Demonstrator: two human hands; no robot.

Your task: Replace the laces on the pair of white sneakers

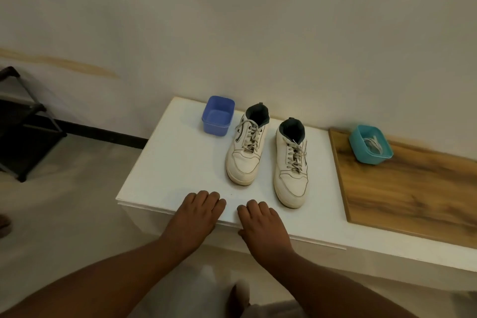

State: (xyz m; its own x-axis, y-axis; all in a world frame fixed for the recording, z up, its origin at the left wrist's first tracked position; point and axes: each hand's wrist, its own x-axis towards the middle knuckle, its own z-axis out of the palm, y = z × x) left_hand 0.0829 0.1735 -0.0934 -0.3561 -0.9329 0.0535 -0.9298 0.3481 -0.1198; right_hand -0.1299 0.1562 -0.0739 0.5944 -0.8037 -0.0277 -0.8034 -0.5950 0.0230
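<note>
Sneakers, white, one pair, laced; held by neither hand. Left hand (198, 210) and right hand (260, 219) lie palm-down, fingers relaxed and gripping nothing, on the near edge of the white table (180, 162), just short of the shoe toes. Bare tabletop shows between the hands and the shoes, and more to the left of the pair.

Left-side sneaker (245, 147) and right-side sneaker (291, 162) stand upright side by side, apart, toes toward the person, heels toward the wall (232, 20). Uppers off-white with dark stitching and dark collar lining; pale grey laces (295, 153) threaded through every eyelet, loose ends at the top.

Blue tub (218, 115) stands just left of the left-side sneaker's heel. Teal tub (370, 147), well to the right of the pair on a wood-grain board (413, 188), holds a coiled white lace (373, 144), partly hidden by the rim. Board's right end is cut off; black rack (23, 121) stands on the floor far left, blurred.
</note>
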